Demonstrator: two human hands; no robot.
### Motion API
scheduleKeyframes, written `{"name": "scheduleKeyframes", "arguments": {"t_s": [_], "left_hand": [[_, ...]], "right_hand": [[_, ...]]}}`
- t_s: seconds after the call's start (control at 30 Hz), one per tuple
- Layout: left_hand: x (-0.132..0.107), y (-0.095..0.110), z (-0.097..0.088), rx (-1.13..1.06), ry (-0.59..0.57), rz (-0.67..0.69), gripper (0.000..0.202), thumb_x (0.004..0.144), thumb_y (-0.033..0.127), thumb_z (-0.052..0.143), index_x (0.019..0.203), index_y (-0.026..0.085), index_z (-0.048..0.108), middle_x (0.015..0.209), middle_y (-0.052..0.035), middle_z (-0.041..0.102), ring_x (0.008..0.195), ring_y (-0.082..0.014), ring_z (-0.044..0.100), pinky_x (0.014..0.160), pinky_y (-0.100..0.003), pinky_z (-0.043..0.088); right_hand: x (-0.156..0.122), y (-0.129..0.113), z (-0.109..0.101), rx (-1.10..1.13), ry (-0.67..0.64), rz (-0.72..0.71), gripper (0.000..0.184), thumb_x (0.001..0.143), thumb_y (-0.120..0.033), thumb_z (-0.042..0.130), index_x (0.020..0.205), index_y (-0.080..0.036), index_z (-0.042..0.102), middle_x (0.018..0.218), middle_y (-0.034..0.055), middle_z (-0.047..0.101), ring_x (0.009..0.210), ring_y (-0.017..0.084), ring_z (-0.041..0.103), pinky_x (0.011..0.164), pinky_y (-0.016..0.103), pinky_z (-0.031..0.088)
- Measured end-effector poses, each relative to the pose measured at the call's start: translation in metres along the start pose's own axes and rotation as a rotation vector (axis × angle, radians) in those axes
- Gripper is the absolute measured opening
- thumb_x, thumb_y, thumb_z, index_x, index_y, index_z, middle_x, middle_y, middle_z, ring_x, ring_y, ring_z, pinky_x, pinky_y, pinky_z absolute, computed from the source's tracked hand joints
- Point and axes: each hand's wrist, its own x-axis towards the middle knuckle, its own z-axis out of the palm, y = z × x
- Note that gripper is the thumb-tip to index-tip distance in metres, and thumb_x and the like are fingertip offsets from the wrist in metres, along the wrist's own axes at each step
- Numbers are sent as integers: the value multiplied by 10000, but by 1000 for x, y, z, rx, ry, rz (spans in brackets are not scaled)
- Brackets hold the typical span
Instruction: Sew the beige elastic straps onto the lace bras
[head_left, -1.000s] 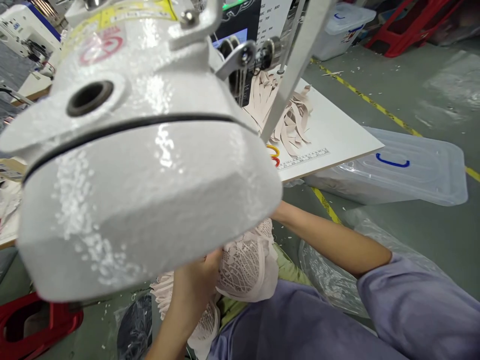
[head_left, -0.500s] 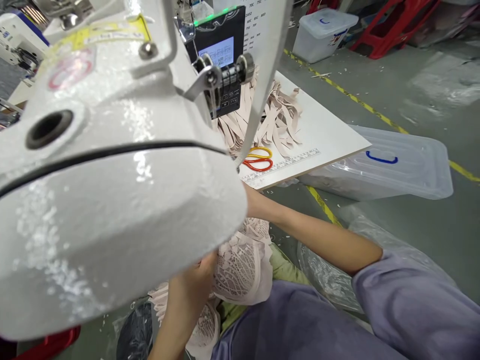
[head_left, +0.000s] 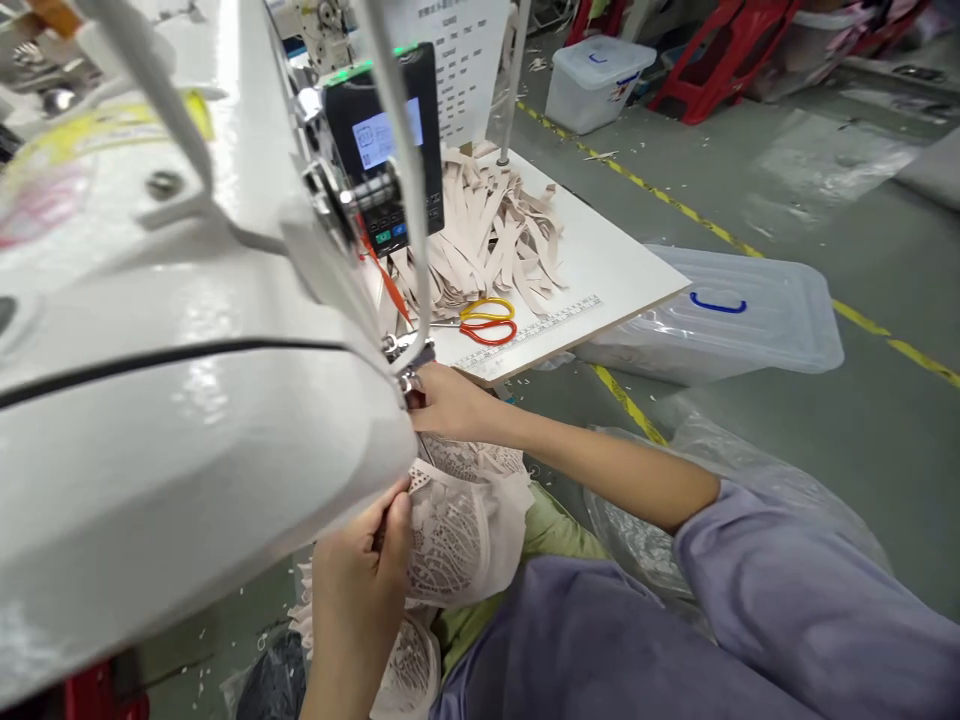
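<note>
A pale pink lace bra [head_left: 450,535] hangs below the head of a white sewing machine [head_left: 187,450], over my lap. My left hand [head_left: 360,570] is closed on the edge of the bra, thumb and fingers pinched just under the machine head. My right hand [head_left: 457,405] is beside the metal parts [head_left: 409,380] at the machine's end, above the lace. Its fingers are curled, their tips partly hidden, and I cannot make out what they grip. Scissors [head_left: 487,322] with a yellow and a red handle lie on the white tabletop [head_left: 600,260] beyond that hand.
Pale fabric strips [head_left: 495,235] are heaped on the tabletop behind a control panel [head_left: 386,145] with a lit screen. A printed ruler [head_left: 555,320] runs along the table edge. Lidded plastic boxes [head_left: 735,310] and clear plastic sheeting [head_left: 765,490] are on the floor.
The view has shifted, so the machine head sits further left and both hands show more fully. My left hand still holds the bra; my right hand has come out from behind the machine head.
</note>
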Motion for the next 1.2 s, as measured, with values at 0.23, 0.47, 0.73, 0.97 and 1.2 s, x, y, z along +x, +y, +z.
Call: {"name": "scheduleKeyframes", "arguments": {"t_s": [0.23,0.47,0.73,0.97,1.2], "left_hand": [[-8,-4,2,54,68,29,289,934,379,531,1046,259,770,1040,-15,783,913,-223,750,777,-294,598],[-14,-4,6,79,116,104,286,949,359,527,1022,232,773,989,-29,791,848,-208,754,685,-260,582],[-15,-7,14,152,153,247,263,959,298,528,1058,223,759,1007,-41,788,863,-197,753,671,-242,553],[-17,-11,19,161,153,285,256,952,282,539,1085,224,749,1029,-51,784,879,-198,749,663,-240,546],[-21,-18,21,181,156,187,327,968,304,516,1248,205,652,1088,-86,751,871,-185,712,719,-258,534]], "right_hand": [[-1,13,6,12,71,-109,108,805,-195,664,772,-169,565,884,16,565,808,136,513,685,248,403],[-3,11,8,-2,72,-77,113,813,-232,684,816,-155,602,877,11,541,724,110,469,661,245,380],[-8,14,7,-2,94,-104,101,841,-215,672,834,-154,592,993,34,545,807,118,492,703,253,398],[-11,15,5,-14,94,-107,88,857,-235,657,851,-162,608,987,37,549,847,141,494,735,268,405],[-14,13,4,20,104,-93,41,851,-198,621,835,-160,619,1054,44,551,847,126,518,763,266,412]]}}
